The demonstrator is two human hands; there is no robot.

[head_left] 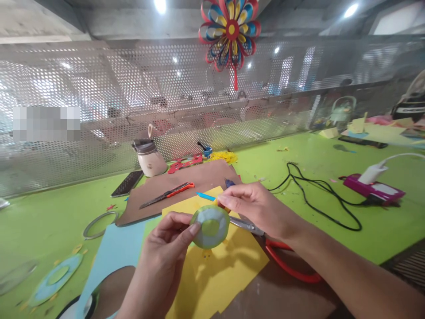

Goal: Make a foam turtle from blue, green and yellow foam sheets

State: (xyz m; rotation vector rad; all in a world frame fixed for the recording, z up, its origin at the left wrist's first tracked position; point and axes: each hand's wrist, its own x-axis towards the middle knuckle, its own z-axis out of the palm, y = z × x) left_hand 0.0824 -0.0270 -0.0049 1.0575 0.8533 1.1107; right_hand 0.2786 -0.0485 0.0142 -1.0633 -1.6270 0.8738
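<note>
My left hand [166, 254] pinches a round paper disc [210, 227] between thumb and fingers. The disc is green with a light blue ring on it and a green centre. At its upper right edge, my right hand [257, 208] has its fingertips closed on what looks like a small yellow paper piece [218, 202], mostly hidden by the fingers. Yellow paper sheets [229, 274] lie beneath both hands. Scissors with red handles [292, 268] rest under my right wrist, their blades partly covered. A small yellow paper cutout [207, 254] sits on the yellow sheet below the disc.
Brown cardboard [199, 170] bears an orange-handled cutter [169, 195]. Light blue paper [121, 241], a tape roll [78, 306] and a turtle-like paper piece [55, 279] lie leftward. A phone [128, 183] and jar [151, 160] stand behind; a purple power strip [372, 188] with black cable is right.
</note>
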